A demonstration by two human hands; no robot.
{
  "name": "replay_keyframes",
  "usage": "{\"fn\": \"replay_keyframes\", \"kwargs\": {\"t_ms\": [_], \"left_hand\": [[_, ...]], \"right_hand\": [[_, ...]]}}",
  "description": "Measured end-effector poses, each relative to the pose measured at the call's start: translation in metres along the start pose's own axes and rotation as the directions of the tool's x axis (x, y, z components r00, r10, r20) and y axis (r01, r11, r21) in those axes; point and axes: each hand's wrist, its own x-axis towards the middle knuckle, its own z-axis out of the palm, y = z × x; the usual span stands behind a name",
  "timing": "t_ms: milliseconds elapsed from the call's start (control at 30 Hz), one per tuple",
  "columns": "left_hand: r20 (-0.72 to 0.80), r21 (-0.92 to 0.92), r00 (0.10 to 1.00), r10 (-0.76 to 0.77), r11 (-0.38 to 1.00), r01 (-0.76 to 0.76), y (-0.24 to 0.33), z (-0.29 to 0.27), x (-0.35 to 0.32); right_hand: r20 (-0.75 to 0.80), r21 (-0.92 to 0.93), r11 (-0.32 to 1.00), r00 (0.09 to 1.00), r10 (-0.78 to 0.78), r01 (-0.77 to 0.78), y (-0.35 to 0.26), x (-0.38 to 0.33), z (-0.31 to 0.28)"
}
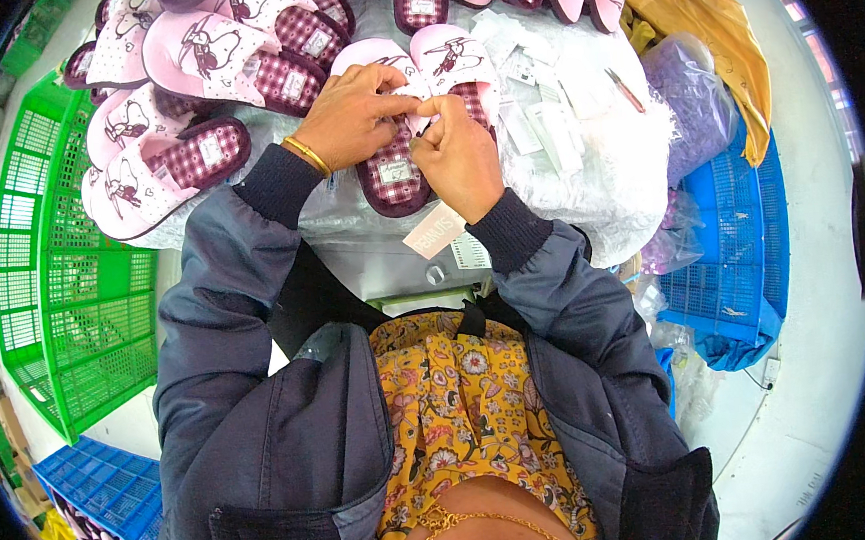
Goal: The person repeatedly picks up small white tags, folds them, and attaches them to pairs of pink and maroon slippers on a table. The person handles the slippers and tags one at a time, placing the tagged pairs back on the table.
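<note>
A pair of pink slippers with a dog print and plaid insoles lies in front of me, the left slipper (393, 177) partly under my hands and the right slipper (453, 56) beside it. My left hand (357, 120) is closed, its fingertips on the inner edge of the uppers where the two slippers meet. My right hand (460, 158) pinches at the same spot, thumb and forefinger together. What sits between the fingertips is too small and covered to make out. A pink hang tag (435, 232) and a white label (470, 251) lie just below my right hand.
More pink slippers (227, 59) are heaped at the left and along the back of the plastic-covered table (608, 197). Loose paper tags (548, 126) and small scissors (626, 90) lie at the right. Green crates (93, 294) stand left; a blue crate (722, 250) and purple bag (692, 101) stand right.
</note>
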Motion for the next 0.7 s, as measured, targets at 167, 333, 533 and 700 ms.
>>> {"fn": "replay_keyframes", "kwargs": {"t_ms": [167, 333, 533, 700], "left_hand": [[0.010, -0.007, 1.000, -0.017, 1.000, 0.018, 0.0004, 0.0000, 0.0011], [-0.002, -0.014, 1.000, -0.022, 1.000, 0.021, -0.0015, 0.0005, -0.0001], [-0.002, -0.020, 1.000, -0.024, 1.000, 0.023, 0.0004, -0.0003, 0.0003], [-0.024, -0.026, 1.000, -0.015, 1.000, 0.014, -0.0016, 0.0023, -0.0007]], "right_hand": [[-0.001, -0.077, 0.997, 1.000, -0.025, 0.025, 0.0078, 0.0044, 0.0036], [0.020, -0.080, 0.997, 1.000, -0.017, 0.019, 0.0042, 0.0053, 0.0025], [0.025, -0.101, 0.995, 1.000, -0.010, 0.013, 0.0034, 0.0042, 0.0029], [0.025, -0.137, 0.991, 1.000, 0.005, -0.002, 0.0027, 0.0055, 0.0049]]}}
